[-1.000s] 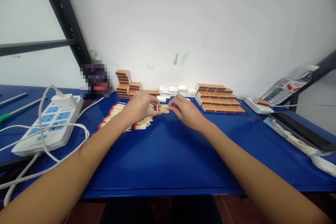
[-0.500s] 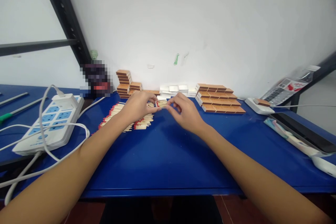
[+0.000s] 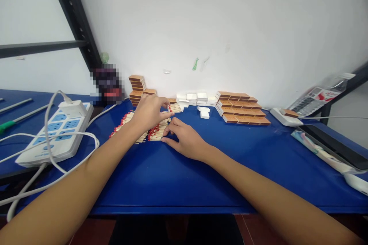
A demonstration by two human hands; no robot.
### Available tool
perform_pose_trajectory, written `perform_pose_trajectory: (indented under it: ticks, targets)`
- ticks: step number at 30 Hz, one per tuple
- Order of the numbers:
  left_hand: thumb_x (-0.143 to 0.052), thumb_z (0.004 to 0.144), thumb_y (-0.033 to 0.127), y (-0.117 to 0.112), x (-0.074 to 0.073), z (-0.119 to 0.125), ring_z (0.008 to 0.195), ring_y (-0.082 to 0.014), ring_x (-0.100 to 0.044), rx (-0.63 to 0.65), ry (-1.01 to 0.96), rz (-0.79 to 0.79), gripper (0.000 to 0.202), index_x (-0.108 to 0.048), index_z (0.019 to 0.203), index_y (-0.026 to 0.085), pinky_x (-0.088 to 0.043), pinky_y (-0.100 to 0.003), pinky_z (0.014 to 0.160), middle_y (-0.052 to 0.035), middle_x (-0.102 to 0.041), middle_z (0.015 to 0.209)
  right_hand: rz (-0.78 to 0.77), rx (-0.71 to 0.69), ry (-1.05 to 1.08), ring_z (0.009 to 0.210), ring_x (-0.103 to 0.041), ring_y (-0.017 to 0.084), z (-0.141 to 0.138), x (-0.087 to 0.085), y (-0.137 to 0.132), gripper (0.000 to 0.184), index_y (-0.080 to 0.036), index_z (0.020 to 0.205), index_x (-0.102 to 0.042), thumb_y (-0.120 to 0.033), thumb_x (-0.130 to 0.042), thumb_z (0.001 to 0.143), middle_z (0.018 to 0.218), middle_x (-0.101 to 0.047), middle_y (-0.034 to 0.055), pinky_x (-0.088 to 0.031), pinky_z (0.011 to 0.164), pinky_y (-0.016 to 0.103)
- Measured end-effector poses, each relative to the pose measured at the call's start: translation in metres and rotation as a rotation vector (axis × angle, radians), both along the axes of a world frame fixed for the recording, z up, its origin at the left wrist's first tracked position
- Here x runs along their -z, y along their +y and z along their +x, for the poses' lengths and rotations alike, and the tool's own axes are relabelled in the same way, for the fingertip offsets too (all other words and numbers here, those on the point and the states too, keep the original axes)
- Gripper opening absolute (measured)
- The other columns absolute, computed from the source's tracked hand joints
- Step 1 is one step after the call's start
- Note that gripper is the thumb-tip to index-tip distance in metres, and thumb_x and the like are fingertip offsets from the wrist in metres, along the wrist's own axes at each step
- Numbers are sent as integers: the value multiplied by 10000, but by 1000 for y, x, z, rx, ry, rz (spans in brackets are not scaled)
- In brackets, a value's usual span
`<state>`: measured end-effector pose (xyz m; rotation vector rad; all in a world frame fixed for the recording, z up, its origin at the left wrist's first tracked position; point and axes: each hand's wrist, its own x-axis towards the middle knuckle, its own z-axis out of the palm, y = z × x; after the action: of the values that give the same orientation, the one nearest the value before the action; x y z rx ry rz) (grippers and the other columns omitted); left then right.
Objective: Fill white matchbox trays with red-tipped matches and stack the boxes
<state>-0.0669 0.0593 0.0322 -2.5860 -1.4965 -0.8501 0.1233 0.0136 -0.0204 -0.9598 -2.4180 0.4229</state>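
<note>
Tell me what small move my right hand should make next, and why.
Probably pinch a few loose matches: your right hand is at the pile's edge, while your left hand holds up a small tray with matches inside.

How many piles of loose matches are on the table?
2 that I can see: a left pile, partly hidden by the left arm, and a right pile beside it. The arm may hide more.

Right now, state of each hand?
Left hand: closed, holding a matchbox tray of matches.
Right hand: at the loose match pile; open or pinching, can't tell.
</note>
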Motion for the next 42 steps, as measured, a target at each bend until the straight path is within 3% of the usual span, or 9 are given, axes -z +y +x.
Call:
perform_pose_trajectory:
  ticks: [16, 24, 29, 35, 42]
  targets:
    - [-824, 859, 375, 0, 1, 0, 981, -284, -710, -18, 34, 43, 232, -757, 995, 199, -451, -418, 926, -59, -817, 970, 42, 19, -94, 851, -606, 181, -6, 2, 3, 54, -199, 1007, -622, -230, -600, 1044, 1084, -587, 58, -472, 753, 322]
    - [-824, 855, 366, 4, 6, -3, 1038, -296, -692, -28, 137, 60, 219, -740, 992, 218, -404, -434, 960, -48, -815, 962, 98, 62, -29, 887, -600, 195, 23, -9, 11, 48, -223, 1028, -584, -239, -554, 1062, 1089, -568, 60, -485, 819, 337]
    - [-868, 808, 385, 3, 7, 0, 1036, -305, -712, 65, 138, 8, 286, -767, 1012, 212, -408, -432, 960, -60, -819, 1017, 173, 179, 17, 871, -582, 212, 46, -16, 27, 52, -222, 1035, -582, -240, -538, 1057, 1057, -564, 67, -460, 789, 341]
    - [-854, 802, 393, 2, 7, 4, 915, -246, -764, 238, 3, -116, 225, -796, 950, 233, -496, -331, 808, -33, -824, 928, 190, 169, 12, 816, -563, 200, 52, -18, 32, 62, -231, 1029, -581, -248, -529, 1056, 1048, -567, 61, -447, 750, 329]
    - [-875, 786, 376, -1, 7, 5, 910, -236, -772, 273, -84, -188, 237, -797, 957, 232, -539, -323, 784, -31, -824, 951, 177, 175, 9, 807, -562, 195, 51, -17, 31, 75, -226, 1036, -595, -252, -528, 1057, 1043, -567, 61, -444, 739, 333]
